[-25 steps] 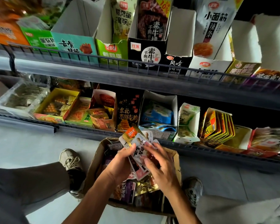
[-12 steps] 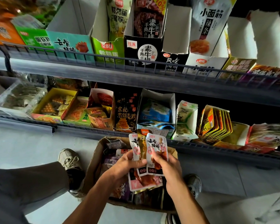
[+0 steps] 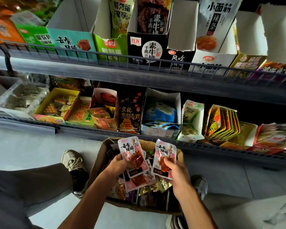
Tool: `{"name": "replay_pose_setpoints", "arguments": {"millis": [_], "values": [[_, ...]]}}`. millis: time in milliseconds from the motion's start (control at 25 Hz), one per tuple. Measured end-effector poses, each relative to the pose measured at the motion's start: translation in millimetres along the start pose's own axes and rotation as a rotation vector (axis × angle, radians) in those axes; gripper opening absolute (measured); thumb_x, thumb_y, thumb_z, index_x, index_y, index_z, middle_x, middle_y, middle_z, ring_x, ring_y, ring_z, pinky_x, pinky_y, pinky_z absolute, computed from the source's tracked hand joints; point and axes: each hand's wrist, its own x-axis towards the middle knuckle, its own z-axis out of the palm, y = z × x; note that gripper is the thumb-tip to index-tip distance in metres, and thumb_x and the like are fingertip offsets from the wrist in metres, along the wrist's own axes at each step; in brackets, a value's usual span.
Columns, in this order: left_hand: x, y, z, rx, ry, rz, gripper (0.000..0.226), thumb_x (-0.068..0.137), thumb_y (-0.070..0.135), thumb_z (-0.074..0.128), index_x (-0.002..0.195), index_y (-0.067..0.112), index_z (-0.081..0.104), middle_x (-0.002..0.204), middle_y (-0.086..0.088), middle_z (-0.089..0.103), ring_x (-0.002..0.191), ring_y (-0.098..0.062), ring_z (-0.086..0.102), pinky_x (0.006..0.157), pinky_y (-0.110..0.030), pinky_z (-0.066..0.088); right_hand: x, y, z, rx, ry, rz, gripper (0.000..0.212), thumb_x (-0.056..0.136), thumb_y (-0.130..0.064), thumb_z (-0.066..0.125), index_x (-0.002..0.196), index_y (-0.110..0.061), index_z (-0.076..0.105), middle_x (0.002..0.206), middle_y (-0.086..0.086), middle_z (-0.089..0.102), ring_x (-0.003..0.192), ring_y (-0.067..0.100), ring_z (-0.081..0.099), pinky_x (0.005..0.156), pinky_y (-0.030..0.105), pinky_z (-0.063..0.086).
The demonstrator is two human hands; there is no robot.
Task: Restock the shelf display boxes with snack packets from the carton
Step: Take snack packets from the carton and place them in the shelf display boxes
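A brown cardboard carton (image 3: 98,160) is sitting open on the pale floor (image 3: 23,146), holding a loose heap of snack packets in pink, gold and purple wrappers. Just beyond the carton, the lower shelf (image 3: 221,150) is carrying a row of display boxes: a yellow tray box (image 3: 69,103) with orange and yellow sweets, a white open-topped box (image 3: 162,96) with blue packets lying inside, a black box with orange lettering (image 3: 130,113), and a box of yellow and red packets standing on edge (image 3: 221,121). Above the carton, the upper shelf (image 3: 106,70) is holding taller boxes, among them a teal display box (image 3: 69,41) printed with the same characters as the pink packets, a green box (image 3: 110,47) with a tall packet standing in it, and a black box with a white circle (image 3: 147,47).

The person's left hand (image 3: 120,164) is hovering over the carton, its fingers curling round a fanned stack of pink packets (image 3: 134,156), each showing a reddish-brown piece of meat and black characters on a white and pink wrapper. The right hand (image 3: 177,172) is holding a single matching pink packet (image 3: 165,154) upright just beside the stack, thumb pinching its lower half against the fingers. Both bundles are staying above the carton, below the front rail of the lower shelf.

A grey trouser leg (image 3: 31,184) and a worn sneaker (image 3: 73,160) are resting left of the carton; another shoe (image 3: 200,184) is showing on its right.
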Motion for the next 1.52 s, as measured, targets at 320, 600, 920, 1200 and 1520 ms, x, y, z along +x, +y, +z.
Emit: {"name": "replay_pose_setpoints", "arguments": {"millis": [320, 600, 920, 1200, 1520], "values": [[-14, 15, 17, 0.426, -0.299, 0.179, 0.043, 0.079, 0.004, 0.078, 0.109, 0.027, 0.057, 0.103, 0.003, 0.072, 0.089, -0.007, 0.071, 0.077, -0.023, 0.058, -22, -16, 16, -0.305, -0.189, -0.270, 0.038, 0.074, -0.025, 0.085, 0.109, -0.027, 0.070, 0.097, -0.007, 0.077, 0.092, 0.013, 0.073, 0.091, 0.041, 0.056], [-7, 14, 10, 0.024, -0.249, 0.222, 0.057, 0.071, -0.012, 0.076, 0.120, 0.010, 0.058, 0.110, -0.017, 0.072, 0.098, -0.032, 0.070, 0.084, -0.045, 0.059, -10, -45, -13, 0.511, -0.129, -0.110, 0.037, 0.087, -0.021, 0.065, 0.123, -0.012, 0.063, 0.115, 0.012, 0.071, 0.092, 0.027, 0.070, 0.078, 0.048, 0.056], [-3, 15, 24, -0.461, -0.100, 0.181, 0.049, 0.080, -0.015, 0.060, 0.124, 0.006, 0.057, 0.114, -0.025, 0.068, 0.093, -0.039, 0.069, 0.073, -0.050, 0.061, -25, -30, 12, 0.463, -0.306, 0.006, 0.046, 0.084, -0.006, 0.060, 0.130, -0.004, 0.058, 0.125, 0.023, 0.065, 0.112, 0.040, 0.062, 0.102, 0.062, 0.043], [-10, 22, 38, -0.261, -0.363, 0.199, 0.051, 0.079, 0.014, 0.063, 0.129, 0.009, 0.058, 0.117, -0.019, 0.069, 0.106, -0.037, 0.065, 0.089, -0.048, 0.054, -30, -36, 14, 0.050, -0.172, -0.254, 0.059, 0.078, 0.012, 0.066, 0.127, -0.021, 0.058, 0.113, 0.008, 0.073, 0.105, 0.030, 0.069, 0.091, 0.052, 0.055], [-36, 59, 72, -0.074, -0.053, 0.451, 0.047, 0.074, 0.021, 0.079, 0.115, 0.008, 0.063, 0.106, -0.015, 0.074, 0.095, -0.028, 0.073, 0.078, -0.038, 0.060, -71, -73, 29, -0.282, -0.342, -0.591, 0.101, 0.081, 0.008, 0.059, 0.145, -0.059, 0.018, 0.144, -0.018, 0.048, 0.123, 0.000, 0.055, 0.092, 0.019, 0.052]]}}
